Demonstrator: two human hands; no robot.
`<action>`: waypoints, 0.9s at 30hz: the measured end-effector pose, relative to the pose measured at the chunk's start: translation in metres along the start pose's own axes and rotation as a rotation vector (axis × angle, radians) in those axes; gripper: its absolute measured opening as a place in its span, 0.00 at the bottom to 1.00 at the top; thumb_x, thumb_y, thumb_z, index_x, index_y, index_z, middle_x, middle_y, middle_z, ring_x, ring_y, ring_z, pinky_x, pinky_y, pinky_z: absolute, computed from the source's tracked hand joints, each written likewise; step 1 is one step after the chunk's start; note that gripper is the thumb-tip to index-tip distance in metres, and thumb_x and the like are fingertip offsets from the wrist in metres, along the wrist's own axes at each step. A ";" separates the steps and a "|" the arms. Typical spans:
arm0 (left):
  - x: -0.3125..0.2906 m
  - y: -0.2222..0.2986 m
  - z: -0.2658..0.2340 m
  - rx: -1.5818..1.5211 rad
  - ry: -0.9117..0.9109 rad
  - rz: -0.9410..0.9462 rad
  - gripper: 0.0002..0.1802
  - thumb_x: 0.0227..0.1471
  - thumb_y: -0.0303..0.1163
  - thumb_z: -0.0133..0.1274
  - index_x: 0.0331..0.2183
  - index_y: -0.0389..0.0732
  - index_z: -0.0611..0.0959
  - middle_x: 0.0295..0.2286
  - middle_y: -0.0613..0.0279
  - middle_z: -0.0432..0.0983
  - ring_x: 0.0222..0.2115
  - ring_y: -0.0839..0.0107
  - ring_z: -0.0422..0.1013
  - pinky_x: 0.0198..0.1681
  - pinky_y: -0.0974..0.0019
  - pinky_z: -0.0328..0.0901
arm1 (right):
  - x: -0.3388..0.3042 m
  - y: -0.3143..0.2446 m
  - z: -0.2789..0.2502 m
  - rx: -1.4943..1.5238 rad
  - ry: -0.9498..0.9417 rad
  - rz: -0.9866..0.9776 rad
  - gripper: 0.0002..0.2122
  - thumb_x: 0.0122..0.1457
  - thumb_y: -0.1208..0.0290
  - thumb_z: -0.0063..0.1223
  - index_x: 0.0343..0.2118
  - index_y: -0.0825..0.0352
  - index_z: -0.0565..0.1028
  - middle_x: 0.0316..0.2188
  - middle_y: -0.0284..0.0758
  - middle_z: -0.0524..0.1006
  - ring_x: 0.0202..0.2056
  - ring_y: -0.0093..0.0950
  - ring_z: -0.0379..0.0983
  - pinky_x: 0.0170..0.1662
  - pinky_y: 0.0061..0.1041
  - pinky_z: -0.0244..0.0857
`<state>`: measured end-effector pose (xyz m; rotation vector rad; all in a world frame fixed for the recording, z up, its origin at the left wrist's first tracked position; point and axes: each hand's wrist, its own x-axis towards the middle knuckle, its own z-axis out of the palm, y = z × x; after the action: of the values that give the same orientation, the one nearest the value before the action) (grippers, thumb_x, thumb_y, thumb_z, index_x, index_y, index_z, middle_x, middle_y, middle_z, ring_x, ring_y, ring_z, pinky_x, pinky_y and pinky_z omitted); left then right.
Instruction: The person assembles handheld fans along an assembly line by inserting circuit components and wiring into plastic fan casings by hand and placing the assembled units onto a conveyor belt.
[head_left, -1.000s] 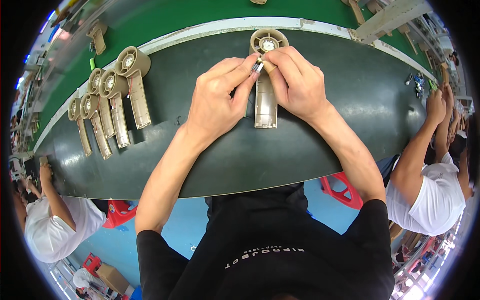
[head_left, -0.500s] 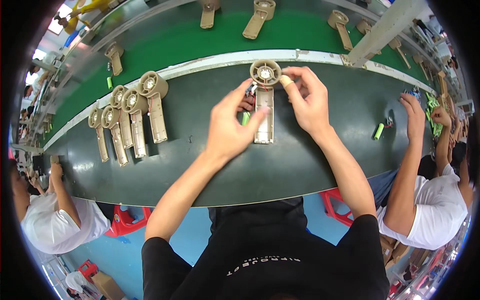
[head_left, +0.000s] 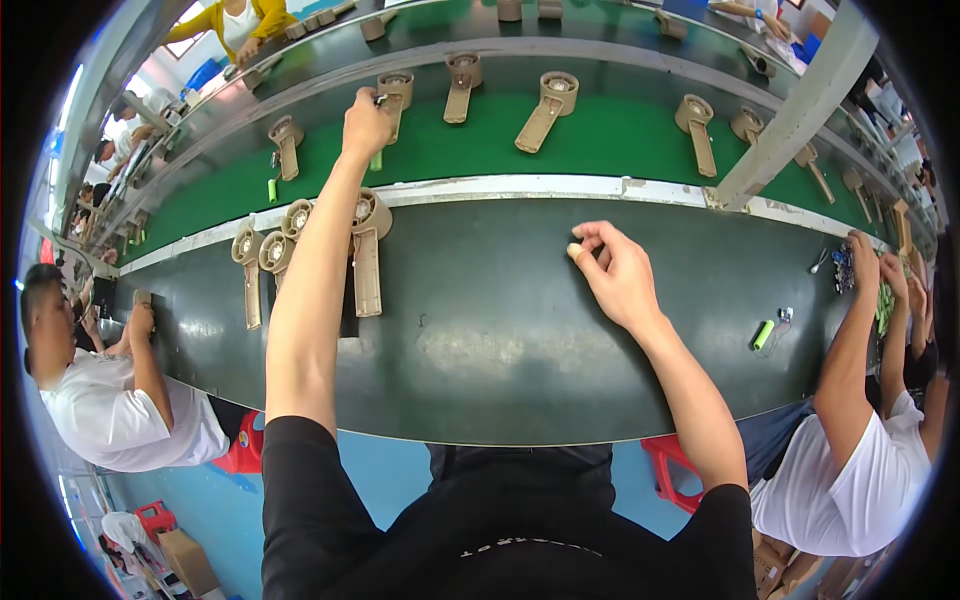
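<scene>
My left hand (head_left: 367, 125) reaches far over the table to the green belt, its fingers closed at the side of a beige handheld-fan housing (head_left: 396, 84). A small dark part shows at the fingertips. Just below this hand is a green battery cell (head_left: 376, 160). Over the dark table, my right hand (head_left: 618, 272) hovers with loosely curled fingers, thumb and forefinger apart and nothing between them. A tan cover wraps its thumb tip. Several similar housings stand on the table at left, partly behind my left forearm; one fan housing (head_left: 368, 260) shows plainly beside it.
More fan housings, such as one fan housing (head_left: 548, 108), lie along the green belt (head_left: 620, 140). A pale ledge (head_left: 500, 188) divides belt from table. A slanted post (head_left: 790, 110) rises at right. Another green cell (head_left: 764, 335) with wires lies near a co-worker's arm (head_left: 850, 310). Another person sits left.
The fan housing between my hands has left the table and is on the belt by my left hand, which moved far and left. My right hand stays over the table. The view has shifted.
</scene>
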<state>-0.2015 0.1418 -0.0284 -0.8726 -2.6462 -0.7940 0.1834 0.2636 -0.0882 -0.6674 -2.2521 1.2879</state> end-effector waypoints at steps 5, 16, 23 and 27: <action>0.025 -0.035 -0.001 0.300 -0.263 -0.182 0.30 0.54 0.47 0.55 0.52 0.38 0.73 0.50 0.40 0.73 0.53 0.46 0.68 0.54 0.43 0.61 | 0.001 -0.004 0.000 0.004 -0.030 0.020 0.11 0.56 0.70 0.58 0.41 0.68 0.77 0.25 0.28 0.75 0.18 0.18 0.61 0.27 0.22 0.60; 0.006 0.034 0.076 0.297 -0.209 0.017 0.25 0.58 0.42 0.43 0.52 0.35 0.66 0.43 0.29 0.74 0.45 0.35 0.72 0.49 0.41 0.67 | -0.001 -0.005 -0.042 0.041 -0.275 0.083 0.14 0.58 0.66 0.57 0.42 0.69 0.77 0.27 0.34 0.77 0.24 0.23 0.71 0.32 0.25 0.66; -0.101 0.122 0.005 0.286 -0.076 0.243 0.23 0.66 0.41 0.36 0.55 0.40 0.69 0.35 0.35 0.74 0.35 0.36 0.73 0.40 0.40 0.67 | -0.060 0.062 -0.188 -0.601 0.643 0.260 0.13 0.59 0.63 0.56 0.41 0.66 0.79 0.38 0.39 0.80 0.37 0.32 0.77 0.42 0.31 0.69; -0.201 0.160 -0.035 0.291 -0.114 0.314 0.23 0.66 0.38 0.40 0.58 0.38 0.68 0.36 0.40 0.71 0.28 0.42 0.74 0.31 0.46 0.70 | -0.090 0.136 -0.239 -0.950 0.674 0.534 0.20 0.56 0.63 0.58 0.50 0.66 0.74 0.42 0.44 0.79 0.44 0.40 0.77 0.48 0.36 0.69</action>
<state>0.0566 0.1340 -0.0090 -1.2353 -2.5353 -0.2827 0.4217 0.4252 -0.1113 -1.7918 -2.0245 -0.0182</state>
